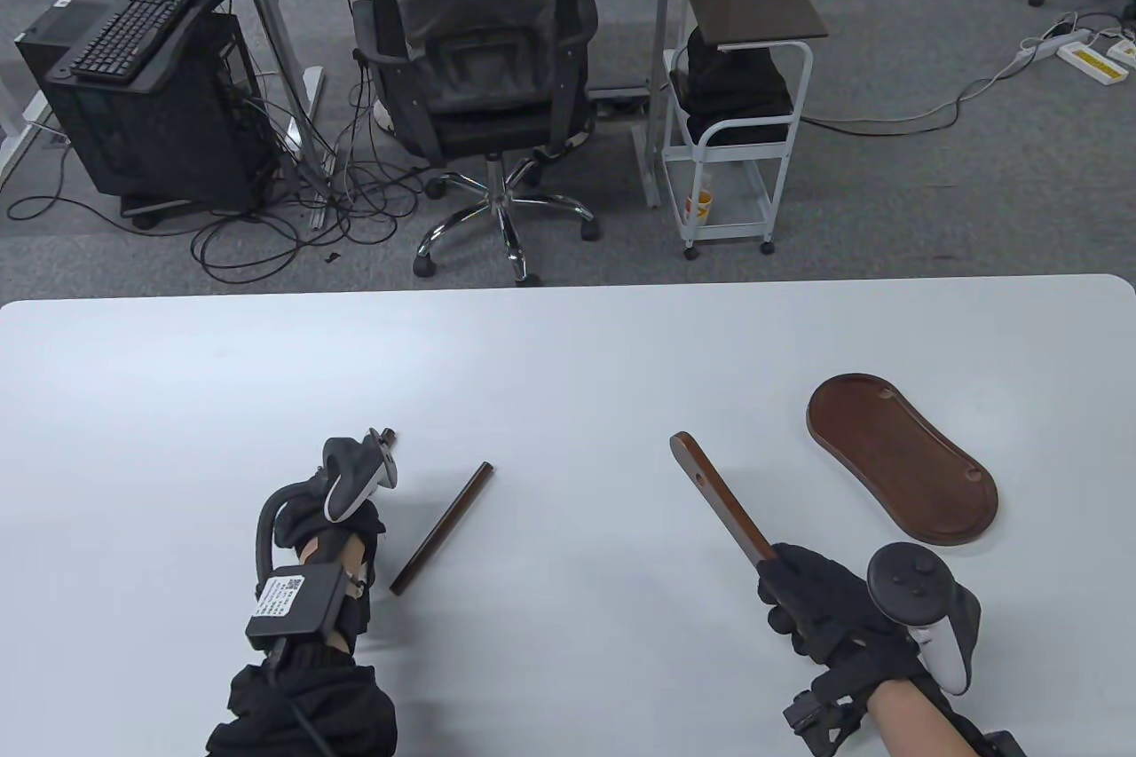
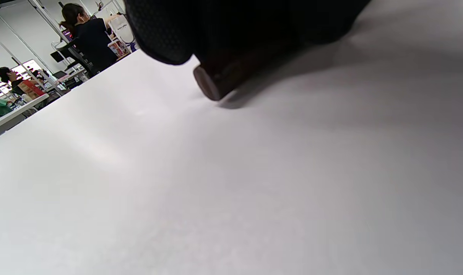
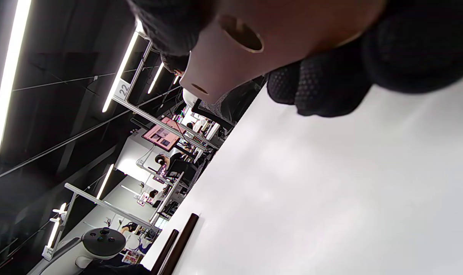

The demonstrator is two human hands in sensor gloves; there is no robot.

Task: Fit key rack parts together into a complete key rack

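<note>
My right hand [image 1: 812,602] grips the near end of a flat dark wooden upright [image 1: 717,495] with holes in it, its far end pointing up-left and raised off the table; the right wrist view shows it [image 3: 235,57] between my gloved fingers [image 3: 323,91]. My left hand [image 1: 342,531] holds a dark wooden rod; only its tip [image 1: 390,437] shows past the tracker, and its round end [image 2: 208,82] pokes out under the glove. A second rod [image 1: 441,528] lies loose on the table just right of my left hand. The oval wooden base [image 1: 901,460] lies flat at the right, beyond my right hand.
The white table [image 1: 568,366] carries only these parts. Its far edge runs across the middle of the table view. Beyond it stand an office chair [image 1: 484,65] and a small white cart [image 1: 737,109]. Both rods [image 3: 183,235] show low in the right wrist view.
</note>
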